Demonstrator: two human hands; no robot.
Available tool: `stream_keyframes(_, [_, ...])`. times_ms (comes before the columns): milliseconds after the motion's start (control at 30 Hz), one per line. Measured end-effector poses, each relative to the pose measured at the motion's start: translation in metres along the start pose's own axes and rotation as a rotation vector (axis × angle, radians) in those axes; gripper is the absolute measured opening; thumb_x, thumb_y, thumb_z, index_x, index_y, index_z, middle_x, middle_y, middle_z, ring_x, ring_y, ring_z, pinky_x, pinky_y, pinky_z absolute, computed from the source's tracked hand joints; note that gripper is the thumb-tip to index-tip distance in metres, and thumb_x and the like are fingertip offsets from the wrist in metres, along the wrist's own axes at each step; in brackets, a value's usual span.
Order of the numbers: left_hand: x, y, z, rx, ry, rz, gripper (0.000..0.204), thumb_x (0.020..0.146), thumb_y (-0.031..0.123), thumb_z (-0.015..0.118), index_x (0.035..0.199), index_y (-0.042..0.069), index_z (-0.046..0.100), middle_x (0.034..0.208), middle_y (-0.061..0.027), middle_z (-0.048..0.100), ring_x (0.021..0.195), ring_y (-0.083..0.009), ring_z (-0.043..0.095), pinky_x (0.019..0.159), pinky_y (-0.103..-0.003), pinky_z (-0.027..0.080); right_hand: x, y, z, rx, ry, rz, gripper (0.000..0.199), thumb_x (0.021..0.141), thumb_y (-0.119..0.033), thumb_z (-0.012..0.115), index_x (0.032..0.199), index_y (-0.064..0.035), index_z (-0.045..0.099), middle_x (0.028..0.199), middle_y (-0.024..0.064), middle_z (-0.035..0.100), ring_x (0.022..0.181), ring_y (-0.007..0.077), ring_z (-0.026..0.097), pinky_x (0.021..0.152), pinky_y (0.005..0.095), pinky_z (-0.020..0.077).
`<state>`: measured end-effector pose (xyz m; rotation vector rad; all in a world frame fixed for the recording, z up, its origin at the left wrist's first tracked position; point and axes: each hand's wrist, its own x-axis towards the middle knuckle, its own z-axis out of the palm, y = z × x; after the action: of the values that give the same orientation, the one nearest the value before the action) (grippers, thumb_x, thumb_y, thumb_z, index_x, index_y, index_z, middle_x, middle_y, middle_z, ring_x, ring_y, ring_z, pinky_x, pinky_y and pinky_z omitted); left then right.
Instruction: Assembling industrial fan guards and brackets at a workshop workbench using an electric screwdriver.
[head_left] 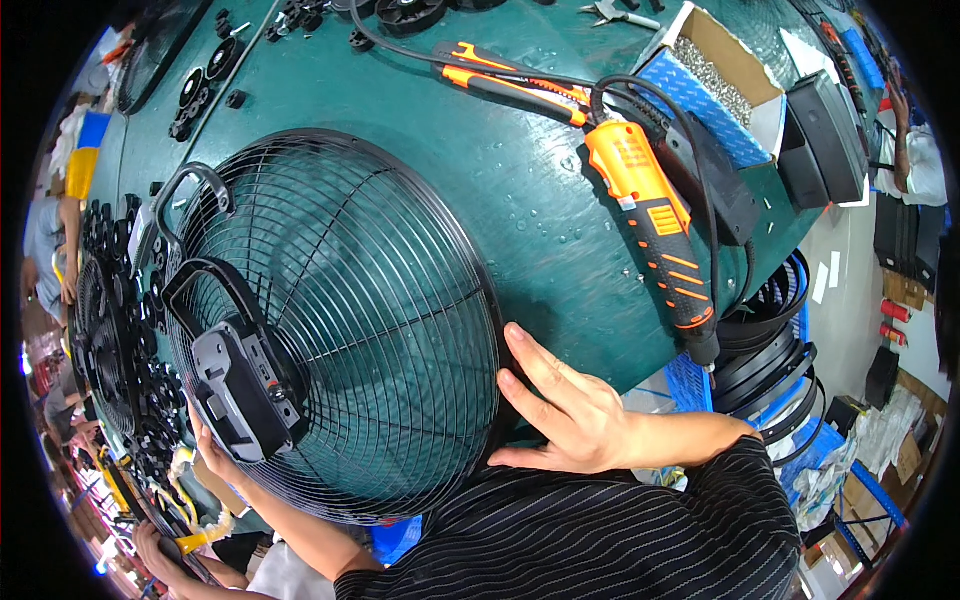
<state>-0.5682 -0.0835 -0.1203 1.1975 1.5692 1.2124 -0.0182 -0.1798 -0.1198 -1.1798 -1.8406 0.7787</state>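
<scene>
The round fan grille [390, 330] lies left of your right hand [570, 425], whose spread, ungripping fingers meet its rim — its black housing [250, 385] sits nearer your left hand [212, 455], partly hidden, so I can't tell its grip.

Wearing a black shirt [600, 540] with super thin pale pinstripes, kinda loose, with soft folds here and there. Looks short-sleeved, in the same stripy cloth on both the right sleeve [745, 490] and the left sleeve [368, 583]. Bare from about the elbow down, so bare right forearm [685, 440], right hand [580, 425], left forearm [305, 525]. Can't see much of the left hand [213, 457], partly hidden.
</scene>
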Motion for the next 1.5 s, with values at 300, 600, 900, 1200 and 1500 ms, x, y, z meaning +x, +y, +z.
stream_keyframes(300, [-0.028,0.007,0.032,-0.042,-0.035,-0.061,0.067,0.093,0.025,0.042,0.150,-0.007,0.031,0.149,-0.0173,0.043,0.137,-0.0240,0.042,0.117,-0.035,0.025,0.000,0.006,0.001,-0.026,0.046,-0.035,0.076,0.069,-0.031,0.085,0.120,0.0156,0.055,0.139,0.0396,0.044,0.126,0.0486,0.053,0.088,0.0384,0.0570])
stream_keyframes(600, [-0.029,0.004,0.021,-0.120,0.001,-0.094,0.067,0.093,0.025,0.042,0.150,-0.007,0.031,0.149,-0.0173,0.043,0.137,-0.0239,0.042,0.117,-0.035,0.025,0.001,0.006,0.003,-0.030,0.086,-0.083,0.071,0.068,-0.034,0.087,0.110,0.0165,0.059,0.133,0.0405,0.048,0.123,0.0499,0.055,0.089,0.0413,0.0568])
stream_keyframes(900, [-0.016,0.005,0.037,-0.233,0.046,-0.057,0.066,0.093,0.024,0.043,0.151,-0.007,0.030,0.149,-0.0172,0.043,0.137,-0.0238,0.042,0.117,-0.035,0.025,-0.003,0.003,0.005,0.017,0.110,-0.068,0.085,0.066,-0.034,0.090,0.128,0.0099,0.052,0.138,0.0382,0.045,0.129,0.0484,0.050,0.104,0.0469,0.0474])
stream_keyframes(1200, [-0.016,0.026,0.053,0.074,0.028,0.313,0.058,0.096,0.022,0.043,0.145,-0.009,0.038,0.151,-0.0214,0.041,0.143,-0.0287,0.036,0.119,-0.041,0.023,0.018,-0.007,-0.054,-0.276,0.251,-0.101,0.076,0.061,-0.031,0.093,0.120,0.0046,0.060,0.132,0.0292,0.056,0.119,0.0412,0.060,0.098,0.0442,0.0498])
stream_keyframes(1500, [-0.084,0.102,0.020,1.200,0.425,0.357,0.026,0.079,0.000,0.055,0.098,0.004,0.071,0.094,-0.0165,0.070,0.090,-0.0357,0.067,0.077,-0.044,0.054,0.012,0.030,-0.090,-1.119,0.327,0.105,0.045,0.078,-0.007,0.075,0.117,0.0045,0.054,0.103,0.0190,0.063,0.094,0.0353,0.065,0.083,0.0418,0.0532])
